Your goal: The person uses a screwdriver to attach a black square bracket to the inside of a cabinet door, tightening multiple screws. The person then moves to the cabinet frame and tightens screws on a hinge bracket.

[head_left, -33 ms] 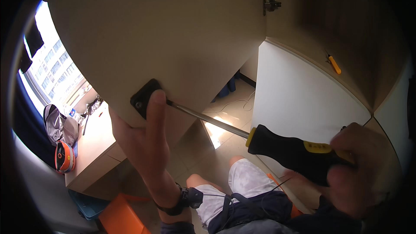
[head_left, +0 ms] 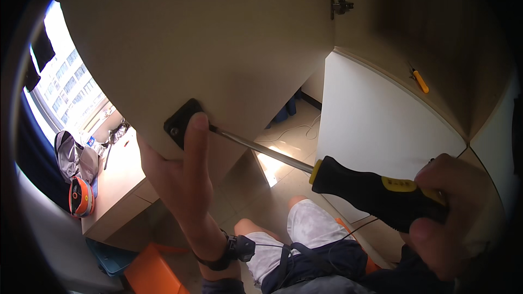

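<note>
A small black rectangular fitting (head_left: pixel 181 121) with a screw in it sits against the pale cabinet door (head_left: pixel 234 49), near its lower left edge. The thumb of my left hand (head_left: pixel 190 179) presses on the fitting, while the other fingers go behind the door edge. In my right hand (head_left: pixel 455 212) is a screwdriver (head_left: pixel 370 190), its thick black and yellow handle gripped at the butt end. The screwdriver's steel shaft slants up left, and its tip is hidden behind my left thumb. What the tip touches I cannot tell.
A metal hinge (head_left: pixel 341 7) is on the cabinet at upper right. A small yellow-handled tool (head_left: pixel 420 80) lies on the cabinet shelf (head_left: pixel 392 57). At left, a desk (head_left: pixel 117 188) bears a grey bag (head_left: pixel 76 158) and an orange round object (head_left: pixel 81 197). Below stands an orange stool-like object (head_left: pixel 155 272).
The fingers of my right hand, earlier stretched out under the screwdriver handle, have drawn back and curled behind it. My left hand and the black fitting keep their place.
</note>
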The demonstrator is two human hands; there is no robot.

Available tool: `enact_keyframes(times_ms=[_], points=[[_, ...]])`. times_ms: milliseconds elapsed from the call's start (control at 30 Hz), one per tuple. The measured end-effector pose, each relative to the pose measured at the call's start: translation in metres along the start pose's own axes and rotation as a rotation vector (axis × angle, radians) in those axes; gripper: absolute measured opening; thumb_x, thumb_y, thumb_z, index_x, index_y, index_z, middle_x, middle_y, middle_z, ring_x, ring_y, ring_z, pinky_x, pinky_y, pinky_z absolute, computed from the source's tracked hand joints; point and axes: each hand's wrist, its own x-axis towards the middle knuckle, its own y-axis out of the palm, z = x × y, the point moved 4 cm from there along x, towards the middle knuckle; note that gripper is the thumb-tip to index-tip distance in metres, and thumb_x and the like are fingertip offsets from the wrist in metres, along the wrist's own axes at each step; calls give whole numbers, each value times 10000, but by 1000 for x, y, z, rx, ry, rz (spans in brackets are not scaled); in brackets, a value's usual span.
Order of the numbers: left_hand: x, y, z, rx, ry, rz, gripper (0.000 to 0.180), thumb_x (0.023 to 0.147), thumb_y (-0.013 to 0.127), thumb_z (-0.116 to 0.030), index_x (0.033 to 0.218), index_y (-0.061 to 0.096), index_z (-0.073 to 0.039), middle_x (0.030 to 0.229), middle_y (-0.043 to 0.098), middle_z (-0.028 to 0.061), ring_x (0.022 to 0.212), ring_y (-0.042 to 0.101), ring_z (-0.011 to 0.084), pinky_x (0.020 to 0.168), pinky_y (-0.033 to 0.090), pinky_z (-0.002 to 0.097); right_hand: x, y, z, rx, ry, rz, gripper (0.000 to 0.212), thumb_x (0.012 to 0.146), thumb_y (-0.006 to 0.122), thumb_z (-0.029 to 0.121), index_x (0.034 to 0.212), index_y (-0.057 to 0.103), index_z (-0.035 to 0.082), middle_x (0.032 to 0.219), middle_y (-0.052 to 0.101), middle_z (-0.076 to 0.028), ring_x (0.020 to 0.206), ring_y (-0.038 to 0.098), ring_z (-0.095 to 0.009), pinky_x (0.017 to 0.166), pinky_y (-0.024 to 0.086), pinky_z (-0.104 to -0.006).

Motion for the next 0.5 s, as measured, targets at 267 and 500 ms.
enact_keyframes(times_ms=[267,500], points=[[-2,2,0,-59,-13,-24,541,806,727,-352,1105,555,65,1031,602,117,944,556,190,847,435,300,6,5,-2,99,180,55,595,670,820,357,1075,554,12,832,628,-181,597,615,-209,517,479,-298],[-3,3,-7,-72,46,-15,375,830,707,-204,1073,537,25,954,585,81,845,551,140,736,456,263,12,0,5,-187,190,-55,624,736,692,542,1031,563,8,892,543,-168,711,597,-218,548,501,-310]])
